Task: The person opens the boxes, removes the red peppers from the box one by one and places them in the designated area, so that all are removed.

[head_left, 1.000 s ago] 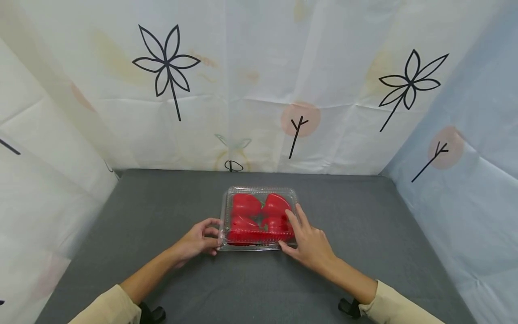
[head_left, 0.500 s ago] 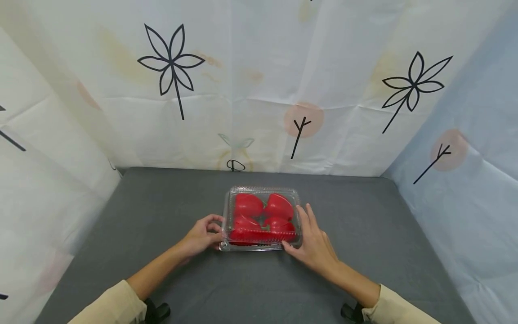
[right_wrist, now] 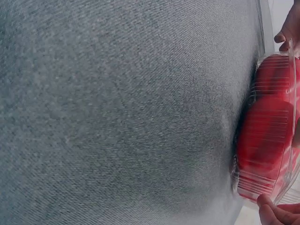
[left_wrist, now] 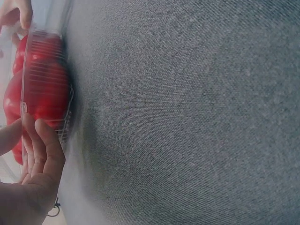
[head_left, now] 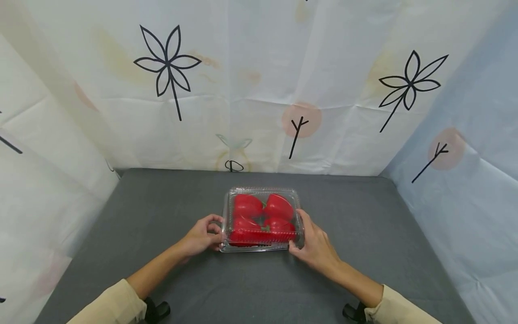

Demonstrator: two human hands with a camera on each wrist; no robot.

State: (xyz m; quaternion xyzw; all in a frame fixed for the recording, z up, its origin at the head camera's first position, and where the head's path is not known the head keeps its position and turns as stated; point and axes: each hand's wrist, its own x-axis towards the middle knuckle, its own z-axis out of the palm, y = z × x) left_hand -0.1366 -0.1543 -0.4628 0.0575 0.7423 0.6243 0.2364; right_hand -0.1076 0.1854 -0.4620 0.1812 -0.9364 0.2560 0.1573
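In the head view a clear plastic clamshell container (head_left: 263, 246) stands mid-table with its lid down. Inside are several red bell peppers (head_left: 247, 205) with green stems. My left hand (head_left: 199, 236) holds the left edge. In the left wrist view, thumb and fingers of that hand (left_wrist: 37, 164) pinch the rim near the corner. On the opposite side my right hand (head_left: 317, 245) grips the right edge, thumb at the front corner and fingers along the side. Its fingertips (right_wrist: 264, 200) also meet the plastic in the right wrist view. The fingers behind the container are partly hidden.
A grey cloth-covered table (head_left: 162, 193) lies under the container. White printed fabric (head_left: 259, 90) hangs along the back, with more fabric at the left and right sides. Dark wrist straps (head_left: 155, 310) show at both sleeves.
The fingers of my right hand have left the lid's top and now lie along the right edge. My left hand keeps its place, and the container sits very slightly further right.
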